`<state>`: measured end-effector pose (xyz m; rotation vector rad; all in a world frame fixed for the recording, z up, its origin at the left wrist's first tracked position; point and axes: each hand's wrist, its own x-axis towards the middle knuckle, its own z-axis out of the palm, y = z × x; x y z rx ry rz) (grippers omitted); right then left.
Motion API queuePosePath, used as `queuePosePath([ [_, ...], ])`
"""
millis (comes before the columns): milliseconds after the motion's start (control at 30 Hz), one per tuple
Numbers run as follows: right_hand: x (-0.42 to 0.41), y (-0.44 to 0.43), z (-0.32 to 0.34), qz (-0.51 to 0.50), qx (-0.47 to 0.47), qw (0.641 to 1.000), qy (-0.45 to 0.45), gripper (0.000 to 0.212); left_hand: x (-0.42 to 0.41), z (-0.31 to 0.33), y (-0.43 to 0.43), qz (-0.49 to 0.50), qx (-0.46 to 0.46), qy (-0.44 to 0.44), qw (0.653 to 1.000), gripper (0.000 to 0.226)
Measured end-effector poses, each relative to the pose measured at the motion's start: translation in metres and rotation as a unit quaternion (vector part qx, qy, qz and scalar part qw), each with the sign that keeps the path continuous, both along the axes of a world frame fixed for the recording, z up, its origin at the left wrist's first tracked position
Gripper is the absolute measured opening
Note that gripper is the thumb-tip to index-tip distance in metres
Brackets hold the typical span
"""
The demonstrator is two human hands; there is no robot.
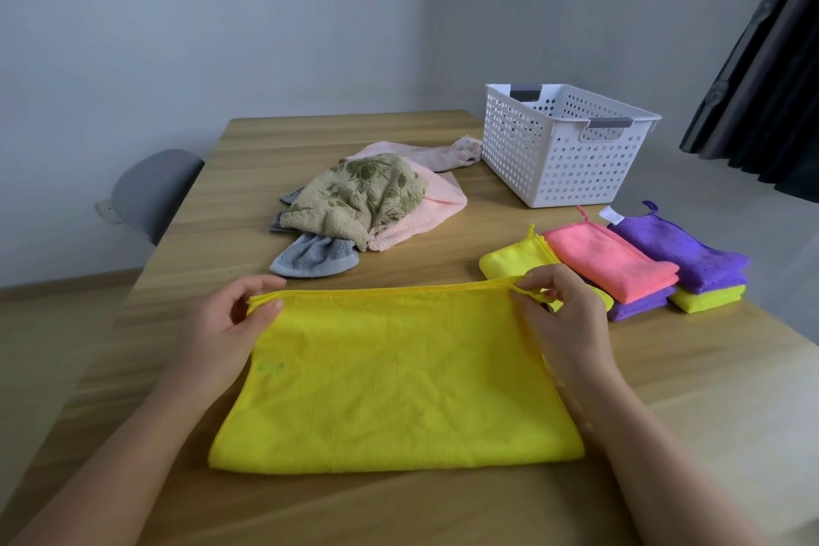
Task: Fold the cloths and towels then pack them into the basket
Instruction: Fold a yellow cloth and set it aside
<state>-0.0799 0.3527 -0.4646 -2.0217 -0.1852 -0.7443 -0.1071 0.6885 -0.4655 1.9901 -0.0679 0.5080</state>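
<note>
While the folded yellow cloth (394, 377) lies flat on the surface (248, 191) before us, long axis left to right, our left hand (230, 319) and right hand (563, 315) each pinch a far corner with curled fingers; the white basket (554, 160) stands beyond, right.

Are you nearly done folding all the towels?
About halfway. Done: several small folded microfibre cloths, yellow, pink and purple, sit stacked on the right. In hand: the left hand and right hand pinch the far corners of the big yellow cloth, already doubled over. Left: the crumpled heap of floral beige, pink and grey towels needs folding, and no cloth shows inside the white perforated plastic basket yet.
</note>
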Motion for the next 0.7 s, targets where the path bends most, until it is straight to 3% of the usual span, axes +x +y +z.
queuePosePath([
  [167,-0.002,-0.002,0.005,0.021,0.042,0.998,0.033,0.037,0.001,0.002,0.001,0.036,0.002,0.009,0.999,0.014],
  [333,-0.009,-0.009,0.023,0.068,0.082,0.986,0.128,0.019,-0.004,0.011,0.003,-0.018,-0.119,0.058,0.991,0.025],
  [533,-0.035,-0.042,0.078,0.238,0.142,0.920,0.278,0.006,-0.023,0.062,0.010,-0.161,-0.140,0.134,0.968,0.027],
  [600,-0.044,-0.050,0.096,0.271,0.220,0.888,0.299,0.009,-0.031,0.083,0.008,-0.207,-0.159,0.150,0.954,0.044],
  [633,-0.050,-0.054,0.106,0.284,0.251,0.875,0.300,0.010,-0.036,0.094,0.006,-0.214,-0.168,0.150,0.950,0.055],
  [700,-0.053,-0.062,0.115,0.311,0.272,0.860,0.300,0.034,-0.041,0.109,0.005,-0.235,-0.196,0.152,0.940,0.068],
])
